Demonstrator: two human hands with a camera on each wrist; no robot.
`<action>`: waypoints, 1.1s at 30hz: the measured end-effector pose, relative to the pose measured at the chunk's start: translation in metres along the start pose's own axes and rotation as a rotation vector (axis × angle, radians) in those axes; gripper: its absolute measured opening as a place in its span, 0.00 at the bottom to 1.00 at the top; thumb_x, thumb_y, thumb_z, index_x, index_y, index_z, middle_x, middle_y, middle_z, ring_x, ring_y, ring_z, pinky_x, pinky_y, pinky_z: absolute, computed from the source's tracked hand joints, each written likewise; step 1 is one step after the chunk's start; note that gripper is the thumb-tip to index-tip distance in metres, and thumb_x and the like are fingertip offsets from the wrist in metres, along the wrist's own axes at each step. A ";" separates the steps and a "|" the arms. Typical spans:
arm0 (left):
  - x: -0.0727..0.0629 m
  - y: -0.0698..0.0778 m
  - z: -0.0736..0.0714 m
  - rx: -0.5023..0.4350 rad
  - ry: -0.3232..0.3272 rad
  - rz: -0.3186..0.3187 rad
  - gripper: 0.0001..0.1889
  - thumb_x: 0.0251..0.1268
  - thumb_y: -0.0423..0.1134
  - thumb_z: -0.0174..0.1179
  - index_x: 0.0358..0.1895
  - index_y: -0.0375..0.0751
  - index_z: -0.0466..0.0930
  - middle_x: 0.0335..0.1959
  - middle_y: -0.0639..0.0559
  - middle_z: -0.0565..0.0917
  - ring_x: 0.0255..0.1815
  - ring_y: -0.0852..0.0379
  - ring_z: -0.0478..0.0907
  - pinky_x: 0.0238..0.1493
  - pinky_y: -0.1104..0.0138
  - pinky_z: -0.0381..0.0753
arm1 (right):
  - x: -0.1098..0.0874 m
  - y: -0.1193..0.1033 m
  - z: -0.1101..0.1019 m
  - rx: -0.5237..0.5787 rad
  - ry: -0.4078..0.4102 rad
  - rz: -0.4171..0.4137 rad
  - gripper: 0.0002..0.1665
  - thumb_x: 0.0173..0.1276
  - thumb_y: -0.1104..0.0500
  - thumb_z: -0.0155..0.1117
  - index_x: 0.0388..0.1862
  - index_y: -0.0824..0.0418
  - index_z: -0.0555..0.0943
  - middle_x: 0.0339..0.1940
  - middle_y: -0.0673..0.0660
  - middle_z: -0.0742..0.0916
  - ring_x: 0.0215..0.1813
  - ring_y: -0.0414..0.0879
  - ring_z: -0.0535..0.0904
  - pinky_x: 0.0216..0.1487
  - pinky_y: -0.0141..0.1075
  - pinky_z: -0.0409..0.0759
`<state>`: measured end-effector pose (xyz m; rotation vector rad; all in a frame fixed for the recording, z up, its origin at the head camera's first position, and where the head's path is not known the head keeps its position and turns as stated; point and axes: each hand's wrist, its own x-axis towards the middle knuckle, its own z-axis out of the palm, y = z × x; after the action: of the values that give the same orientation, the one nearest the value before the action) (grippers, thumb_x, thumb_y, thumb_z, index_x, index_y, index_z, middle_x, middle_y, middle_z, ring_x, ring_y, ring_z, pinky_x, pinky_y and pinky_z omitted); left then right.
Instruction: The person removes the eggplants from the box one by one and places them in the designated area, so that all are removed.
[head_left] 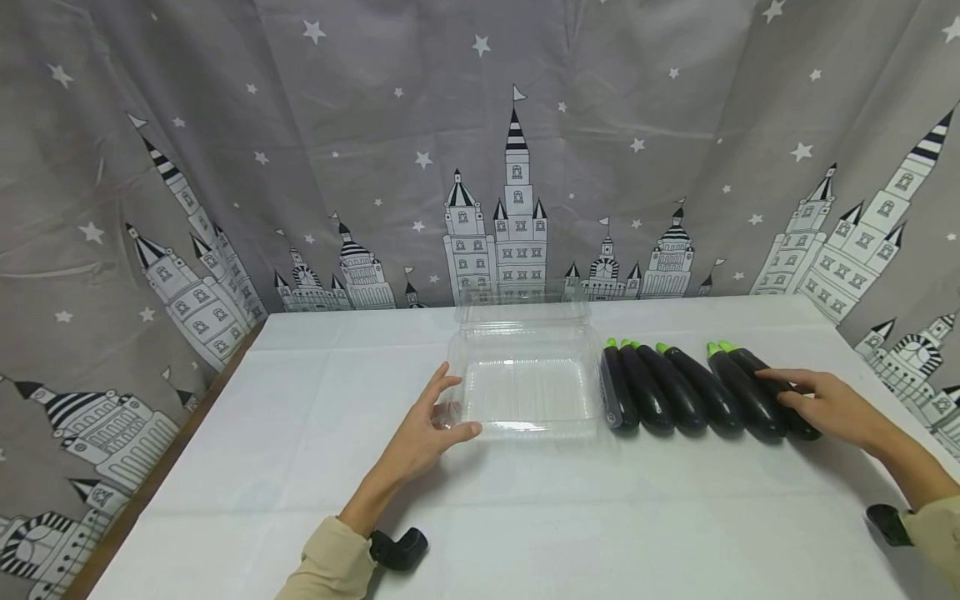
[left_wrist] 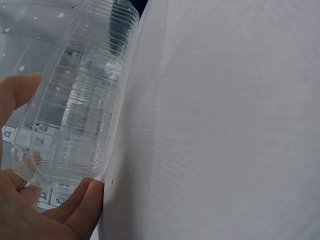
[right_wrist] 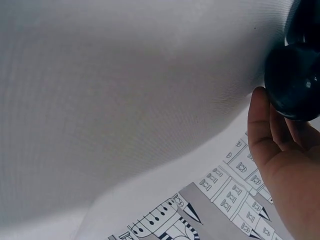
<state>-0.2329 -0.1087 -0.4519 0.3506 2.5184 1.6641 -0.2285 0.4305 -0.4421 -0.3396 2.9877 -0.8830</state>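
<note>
Several dark purple eggplants (head_left: 678,392) with green stem ends lie side by side on the white-covered table. My right hand (head_left: 832,404) rests on the rightmost eggplant (head_left: 806,427), with index finger and thumb over its upper side. In the right wrist view the fingers (right_wrist: 260,122) of that hand lie alongside the glossy eggplant (right_wrist: 295,80). A clear plastic box (head_left: 525,429) stands mid-table, its lid (head_left: 525,312) tipped back. My left hand (head_left: 420,433) spreads its thumb and fingers around the near left corner of the box, fingertips right at the wall (left_wrist: 65,125).
A grey curtain (head_left: 330,167) printed with stars and castles hangs behind and beside the table (head_left: 525,533). A wooden edge (head_left: 172,442) runs along the table's left side. Dark devices sit at both wrists, the left one (head_left: 401,550) close over the cloth.
</note>
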 end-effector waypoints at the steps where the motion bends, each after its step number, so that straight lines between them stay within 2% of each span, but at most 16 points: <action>1: 0.000 0.000 0.000 -0.002 0.000 0.000 0.41 0.56 0.42 0.72 0.72 0.39 0.62 0.81 0.54 0.44 0.71 0.36 0.63 0.58 0.46 0.74 | 0.000 0.000 0.000 0.001 -0.003 0.002 0.23 0.72 0.67 0.52 0.64 0.73 0.74 0.62 0.80 0.73 0.55 0.71 0.74 0.43 0.42 0.75; 9: 0.000 -0.001 0.000 0.000 0.003 0.005 0.40 0.56 0.41 0.72 0.72 0.39 0.63 0.81 0.53 0.44 0.70 0.35 0.63 0.58 0.46 0.74 | -0.001 -0.002 0.002 0.026 -0.013 0.035 0.26 0.74 0.65 0.51 0.68 0.74 0.69 0.63 0.81 0.71 0.53 0.72 0.75 0.36 0.39 0.78; 17: 0.001 -0.001 0.000 0.008 0.004 0.009 0.41 0.56 0.42 0.72 0.72 0.39 0.63 0.81 0.53 0.44 0.70 0.35 0.63 0.59 0.45 0.72 | -0.002 -0.004 0.004 0.036 -0.001 0.065 0.28 0.75 0.63 0.51 0.68 0.77 0.66 0.61 0.82 0.71 0.53 0.73 0.75 0.36 0.37 0.79; 25: 0.003 -0.002 0.001 0.015 -0.010 0.011 0.41 0.56 0.43 0.72 0.72 0.39 0.63 0.81 0.53 0.44 0.70 0.35 0.63 0.62 0.44 0.70 | -0.008 -0.002 0.005 0.007 0.039 0.071 0.27 0.77 0.60 0.52 0.68 0.75 0.67 0.61 0.81 0.72 0.53 0.73 0.74 0.40 0.47 0.78; 28: 0.002 -0.002 0.000 0.024 -0.011 0.005 0.42 0.56 0.43 0.72 0.73 0.40 0.62 0.81 0.53 0.44 0.71 0.35 0.62 0.63 0.43 0.68 | -0.008 -0.004 0.005 -0.009 0.061 0.076 0.28 0.77 0.57 0.51 0.68 0.75 0.67 0.61 0.82 0.72 0.54 0.75 0.72 0.43 0.57 0.78; 31: 0.001 -0.003 -0.001 0.035 -0.010 -0.005 0.44 0.56 0.43 0.72 0.75 0.41 0.60 0.81 0.54 0.43 0.71 0.35 0.61 0.65 0.43 0.66 | -0.005 -0.010 0.006 -0.022 0.095 0.068 0.29 0.77 0.56 0.51 0.68 0.75 0.66 0.62 0.82 0.70 0.59 0.78 0.68 0.49 0.67 0.71; 33: 0.001 -0.003 -0.001 0.040 -0.015 -0.010 0.45 0.57 0.44 0.71 0.76 0.40 0.58 0.81 0.54 0.43 0.72 0.35 0.61 0.66 0.44 0.65 | -0.003 -0.016 0.007 -0.036 0.142 0.031 0.29 0.77 0.56 0.53 0.67 0.76 0.67 0.62 0.83 0.71 0.60 0.79 0.65 0.52 0.70 0.66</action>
<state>-0.2343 -0.1102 -0.4539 0.3515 2.5413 1.6042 -0.2215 0.4146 -0.4399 -0.2408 3.1323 -0.8869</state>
